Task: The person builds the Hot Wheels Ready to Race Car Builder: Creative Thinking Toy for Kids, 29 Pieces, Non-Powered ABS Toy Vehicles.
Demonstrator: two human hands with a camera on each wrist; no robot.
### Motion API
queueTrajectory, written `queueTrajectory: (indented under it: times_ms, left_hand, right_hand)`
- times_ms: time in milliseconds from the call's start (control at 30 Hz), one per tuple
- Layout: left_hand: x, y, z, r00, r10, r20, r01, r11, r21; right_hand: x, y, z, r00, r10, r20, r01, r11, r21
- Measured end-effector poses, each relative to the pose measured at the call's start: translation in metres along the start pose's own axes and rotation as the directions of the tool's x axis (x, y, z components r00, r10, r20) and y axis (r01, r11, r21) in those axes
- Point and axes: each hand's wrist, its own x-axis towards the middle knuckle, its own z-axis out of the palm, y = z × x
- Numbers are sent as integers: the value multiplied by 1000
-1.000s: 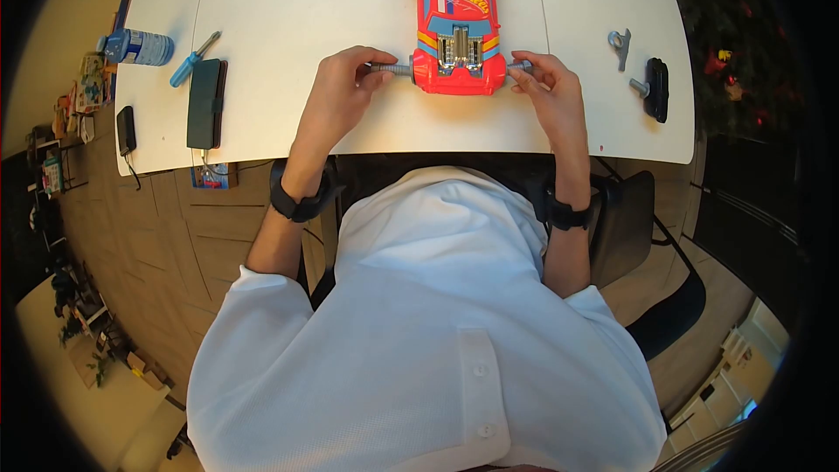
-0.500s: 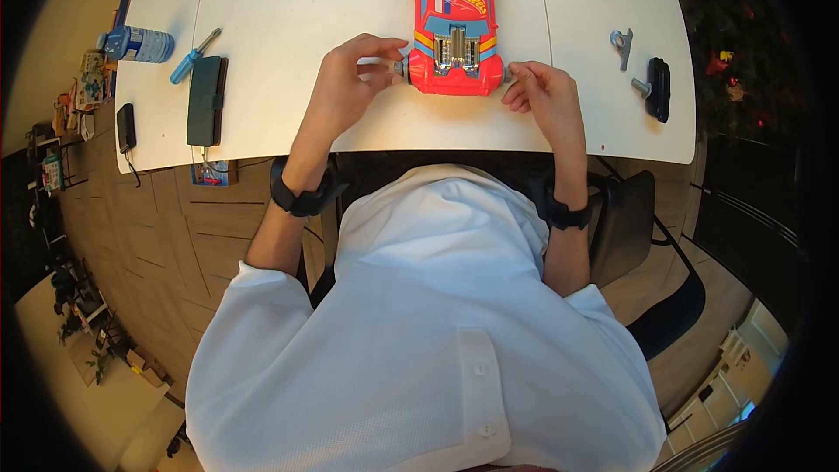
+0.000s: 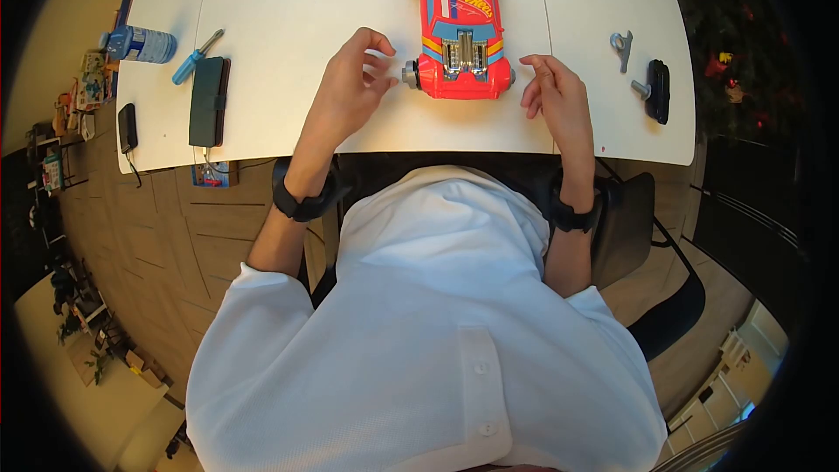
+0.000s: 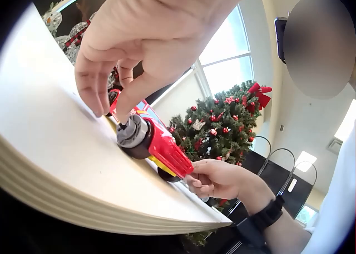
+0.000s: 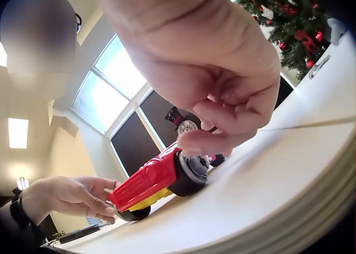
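A red toy car (image 3: 463,35) with "Hot Wheels" lettering stands on the white table, its engine end toward me. A grey round piece (image 3: 410,75) sticks out from the wheel at its near left corner. My left hand (image 3: 348,83) hovers beside that wheel, fingers bent loosely and holding nothing; in the left wrist view the thumb overlaps the grey piece (image 4: 133,132). On the other side, my right hand (image 3: 558,96) is just off the near right wheel, fingers loosely bent around nothing. That black wheel (image 5: 190,173) has a grey hub in the right wrist view.
A blue screwdriver (image 3: 197,57), a dark wallet-like case (image 3: 209,103), a bottle (image 3: 142,44) and a small black device (image 3: 127,127) lie on the left. On the right are a grey wrench-shaped piece (image 3: 622,50) and a grey bolt (image 3: 641,88) by a black object (image 3: 658,92).
Both hands pinched grey ridged pieces at the car's sides one second ago; now they have let go and drawn apart. The left grey piece sticks out less. The car sits slightly farther right.
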Motion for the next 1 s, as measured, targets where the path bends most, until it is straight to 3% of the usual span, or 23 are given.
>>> queueTrajectory:
  times_ms: [33,67,100,133,167,233,267,300,333,433,467,500,533,600,633,667,700,733,833,900,933,1000]
  left_hand:
    - [1,3,-3,1000,0,2,0,1000,1]
    - [4,8,-6,985,-143,93,148,988,-52]
    - [6,10,-7,942,-277,190,298,950,-91]
    - [7,4,-5,942,-276,191,297,950,-92]
    - [7,-5,0,947,-229,225,257,960,-106]
    - [6,-11,5,949,-183,256,220,968,-121]
    - [5,-9,9,987,-32,156,58,985,-165]
    - [3,-8,11,992,120,50,-108,976,-191]
    - [2,-5,9,991,121,51,-109,976,-189]
    - [1,6,0,999,36,29,-35,999,-41]
    - [3,8,-3,993,-78,90,83,995,-60]
    - [4,9,-4,971,-188,150,200,977,-72]
    - [5,6,-2,971,-187,151,200,977,-72]
    - [6,-2,5,946,-186,267,224,967,-119]
    - [4,1,8,946,-185,268,223,967,-120]
    - [1,4,12,986,-64,152,81,991,-107]
    - [-1,6,14,997,62,38,-59,995,-78]
    - [-1,5,12,997,62,38,-59,995,-77]
    - [0,5,3,998,37,47,-34,998,-55]
    - [5,13,-2,948,-264,176,292,942,-163]
    - [5,11,0,949,-262,177,291,943,-161]
    - [6,5,10,953,-225,203,270,934,-235]
  right_hand:
    - [1,5,1,996,-83,-27,82,996,-26]
    - [2,10,5,996,-82,-30,81,996,-25]
    - [4,15,12,975,-209,-79,211,978,7]
    - [5,18,16,935,-331,-131,337,941,32]
    - [7,21,17,935,-331,-131,337,941,30]
    - [10,22,18,947,-318,-53,322,925,201]
    - [10,21,17,947,-317,-53,321,925,202]
    - [9,18,13,978,-208,-25,210,968,138]
    - [7,13,10,995,-95,-5,95,993,73]
    - [-6,-1,11,993,-78,-87,80,997,23]
    - [-5,3,13,993,-75,-86,78,997,25]
    - [-2,10,15,979,-189,-70,194,978,71]
    - [1,16,16,951,-302,-60,307,944,117]
    - [6,24,18,948,-314,-49,317,943,100]
    - [5,20,19,945,-326,-37,328,941,83]
    - [3,16,16,944,-326,-39,328,941,83]
    - [0,10,10,977,-213,-6,213,975,69]
    - [-4,4,7,995,-95,25,94,994,51]
    - [-5,5,3,994,-109,21,108,994,6]
    - [-4,6,9,982,-187,-5,187,980,69]
    - [-3,6,12,964,-262,-35,264,956,124]
    - [2,8,16,969,-243,-37,245,960,138]
